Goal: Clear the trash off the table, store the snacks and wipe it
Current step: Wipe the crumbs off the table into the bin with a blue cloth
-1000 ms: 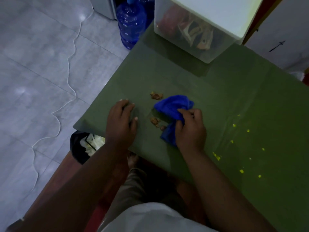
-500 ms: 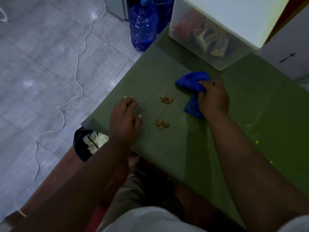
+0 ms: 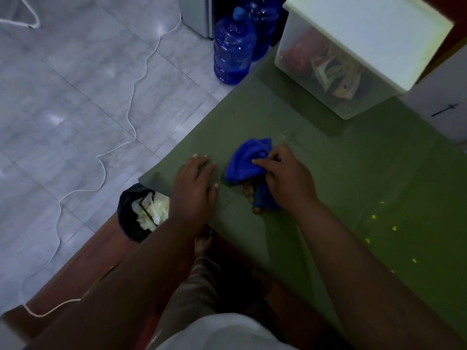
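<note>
Cloth (image 3: 249, 164) back over crumbs (image 3: 250, 192)

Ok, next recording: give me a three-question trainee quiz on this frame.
1. True or false: the right hand grips the blue cloth.
2. Where does the left hand rest? A) flat on the green table B) inside the trash bag C) on the lidded storage box
3. Fill in: the brown crumbs lie partly under the ____.

Key: 1 true; 2 A; 3 cloth.
</note>
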